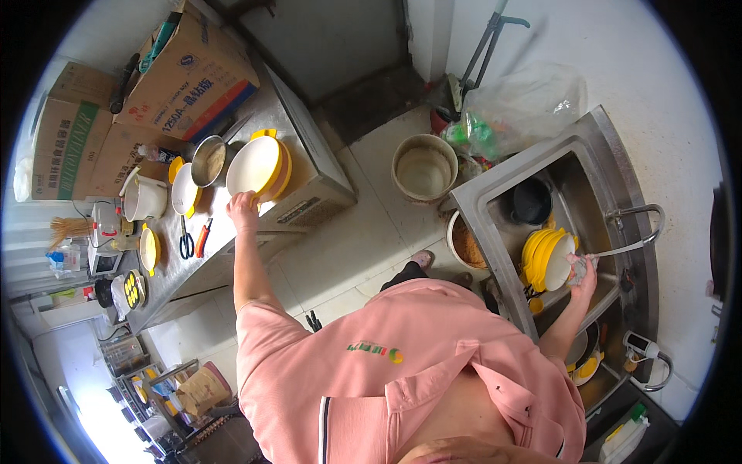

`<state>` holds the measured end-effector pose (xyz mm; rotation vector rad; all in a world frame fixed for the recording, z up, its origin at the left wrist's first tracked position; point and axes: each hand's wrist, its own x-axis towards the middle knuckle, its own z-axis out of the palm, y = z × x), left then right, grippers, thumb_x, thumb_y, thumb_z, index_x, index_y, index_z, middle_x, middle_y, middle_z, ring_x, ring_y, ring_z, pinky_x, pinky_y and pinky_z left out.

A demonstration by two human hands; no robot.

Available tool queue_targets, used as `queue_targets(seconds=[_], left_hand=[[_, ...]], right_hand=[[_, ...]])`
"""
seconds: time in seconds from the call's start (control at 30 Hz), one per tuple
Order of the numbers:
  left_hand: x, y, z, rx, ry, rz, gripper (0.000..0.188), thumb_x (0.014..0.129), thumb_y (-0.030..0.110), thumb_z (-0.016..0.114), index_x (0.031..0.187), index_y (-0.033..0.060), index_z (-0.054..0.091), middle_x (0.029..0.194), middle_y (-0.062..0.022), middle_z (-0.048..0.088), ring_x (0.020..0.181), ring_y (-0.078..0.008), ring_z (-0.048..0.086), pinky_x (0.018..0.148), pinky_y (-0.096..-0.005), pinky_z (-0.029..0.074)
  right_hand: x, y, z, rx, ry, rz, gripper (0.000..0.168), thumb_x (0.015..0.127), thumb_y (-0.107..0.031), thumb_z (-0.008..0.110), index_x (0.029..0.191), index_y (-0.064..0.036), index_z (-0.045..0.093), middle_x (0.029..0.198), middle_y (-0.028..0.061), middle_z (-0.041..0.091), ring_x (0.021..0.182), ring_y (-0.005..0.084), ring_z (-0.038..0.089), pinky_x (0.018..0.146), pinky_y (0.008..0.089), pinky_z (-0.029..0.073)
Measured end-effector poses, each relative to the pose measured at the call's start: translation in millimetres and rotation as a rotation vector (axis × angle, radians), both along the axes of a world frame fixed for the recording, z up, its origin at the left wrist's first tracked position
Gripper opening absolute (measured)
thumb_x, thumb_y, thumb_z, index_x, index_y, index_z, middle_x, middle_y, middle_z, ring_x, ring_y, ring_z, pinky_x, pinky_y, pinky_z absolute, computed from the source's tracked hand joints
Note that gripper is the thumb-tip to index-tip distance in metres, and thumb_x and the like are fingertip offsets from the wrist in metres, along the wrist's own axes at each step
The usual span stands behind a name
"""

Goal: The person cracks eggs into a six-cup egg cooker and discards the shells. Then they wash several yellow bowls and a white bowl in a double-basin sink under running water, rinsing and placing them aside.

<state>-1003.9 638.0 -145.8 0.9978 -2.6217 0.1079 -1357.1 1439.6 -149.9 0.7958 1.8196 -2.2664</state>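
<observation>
On the steel counter [217, 232] at the left, my left hand [242, 210] grips the near handle of a stack of yellow-and-white oval dishes [255, 168]. My right hand [586, 278] is over the sink [571, 180], closed on a crumpled grey cloth [577, 268]. Beside that cloth, nearly touching it, a stack of yellow dishes [539, 258] leans on its side in the basin. From the curved tap [652, 223] a pale strip [620, 251] runs down to my right hand; whether it is water or a hose I cannot tell.
A black pot [531, 200] sits in the sink. Scissors [186, 243], a red-handled tool [203, 238], a steel bowl [210, 162] and a white pot [145, 197] stand on the counter near cardboard boxes [185, 87]. Buckets [425, 168] stand on the floor between counter and sink.
</observation>
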Motion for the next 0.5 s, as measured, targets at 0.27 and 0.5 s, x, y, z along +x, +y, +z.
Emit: queue_targets(seconds=[0.27,0.5], left_hand=[[-8,21,1,0.204,-0.281,0.157,0.033,0.07,0.016,0.067,0.102,0.0185,0.058,0.114,-0.0005,0.054,0.119,-0.0223,0.041,0.1,-0.0576,0.024],[-20,21,10,0.092,-0.227,-0.069,0.029,0.065,0.023,0.073,0.09,0.015,0.061,0.096,-0.0016,0.061,0.1,-0.0216,0.052,0.091,-0.0439,0.035]], right_hand=[[12,1,-8,0.009,-0.046,0.046,0.019,0.088,-0.023,0.054,0.1,-0.009,0.053,0.082,0.0057,0.063,0.059,0.0119,0.057,0.044,0.021,0.042],[25,-3,-12,0.007,-0.114,0.011,0.022,0.087,-0.022,0.054,0.105,-0.009,0.052,0.091,0.0038,0.061,0.065,0.0124,0.058,0.045,0.0223,0.043]])
